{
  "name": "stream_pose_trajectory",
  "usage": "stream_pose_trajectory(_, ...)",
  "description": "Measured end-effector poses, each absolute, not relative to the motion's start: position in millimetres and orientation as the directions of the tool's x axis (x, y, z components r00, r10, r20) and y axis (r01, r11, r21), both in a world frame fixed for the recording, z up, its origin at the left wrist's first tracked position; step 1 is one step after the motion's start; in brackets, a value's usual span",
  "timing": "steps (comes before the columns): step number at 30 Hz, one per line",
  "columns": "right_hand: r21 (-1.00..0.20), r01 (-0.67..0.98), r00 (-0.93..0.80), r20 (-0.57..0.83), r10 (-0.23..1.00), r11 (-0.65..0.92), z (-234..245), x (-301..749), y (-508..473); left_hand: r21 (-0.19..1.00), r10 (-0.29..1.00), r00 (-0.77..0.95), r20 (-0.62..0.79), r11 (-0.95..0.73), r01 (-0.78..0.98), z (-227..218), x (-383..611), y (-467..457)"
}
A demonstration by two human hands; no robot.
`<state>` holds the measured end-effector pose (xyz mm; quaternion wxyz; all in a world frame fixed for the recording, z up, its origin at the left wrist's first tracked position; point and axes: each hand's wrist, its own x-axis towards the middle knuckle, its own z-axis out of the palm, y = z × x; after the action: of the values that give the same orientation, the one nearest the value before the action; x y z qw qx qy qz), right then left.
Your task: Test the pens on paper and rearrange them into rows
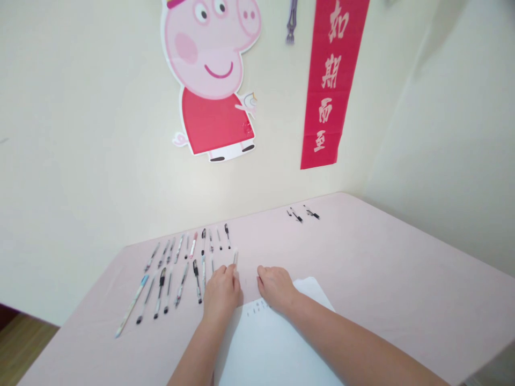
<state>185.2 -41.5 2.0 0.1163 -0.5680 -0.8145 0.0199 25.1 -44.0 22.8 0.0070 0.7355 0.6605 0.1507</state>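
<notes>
My left hand [221, 289] is closed beside the front row of pens, its fingers wrapped round a pale, see-through pen [236, 256] whose end sticks out above them. Just past the top edge of a white paper sheet [273, 343], my right hand [276, 284] is closed too, with the fingertips curled under. Whatever it may hold is hidden. Small dark marks [257, 308] run along the paper's top edge between my wrists. Closest to my left hand on its left lie a patterned pen [204, 268] and a black-capped pen [197, 281].
Several pens lie in two rows on the pink-covered table [382, 279], including a light-blue-capped pen [132, 305] and a pink-and-white pen [193, 245]. Black pen parts [296, 215] lie near the back edge. A pig cutout [217, 123] and a red banner [330, 80] hang on the wall.
</notes>
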Motion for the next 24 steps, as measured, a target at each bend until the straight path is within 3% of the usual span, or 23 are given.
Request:
stream_pose_trajectory(5, -0.307, 0.883, -0.291, 0.237, 0.927, 0.355, 4.9, 189.4, -40.6, 0.731, 0.979, 0.019, 0.204, -0.165, 0.663, 8.1, 40.8, -43.2)
stream_pose_trajectory(9, -0.389, 0.844, -0.267, 0.294, 0.918, 0.370, 4.0, 192.3, -39.3, 0.957, 0.996, -0.049, 0.079, -0.062, 0.285, -2.9, 56.7, -43.4)
stream_pose_trajectory(13, -0.492, 0.770, -0.245, 0.359, 0.901, 0.405, -3.5, 194.0, -37.1, 0.998, 0.997, -0.037, -0.067, 0.066, -0.006, -7.0, 65.2, -44.5)
stream_pose_trajectory(16, -0.693, 0.618, -0.119, 0.383, 0.916, 0.371, -12.5, 195.6, -31.0, 0.994, 0.996, 0.006, -0.092, 0.092, -0.064, -11.0, 65.6, -44.7)
stream_pose_trajectory(20, -0.981, 0.131, 0.038, 0.147, 0.988, 0.141, -19.1, 200.0, -17.5, 0.998, 0.997, 0.058, -0.045, 0.047, -0.040, -18.5, 64.2, -44.6)
stream_pose_trajectory(24, -0.962, -0.261, -0.060, -0.069, 0.996, -0.083, -12.6, 206.4, -9.5, 0.997, 0.997, 0.073, 0.005, -0.011, 0.071, -21.1, 64.7, -46.5)
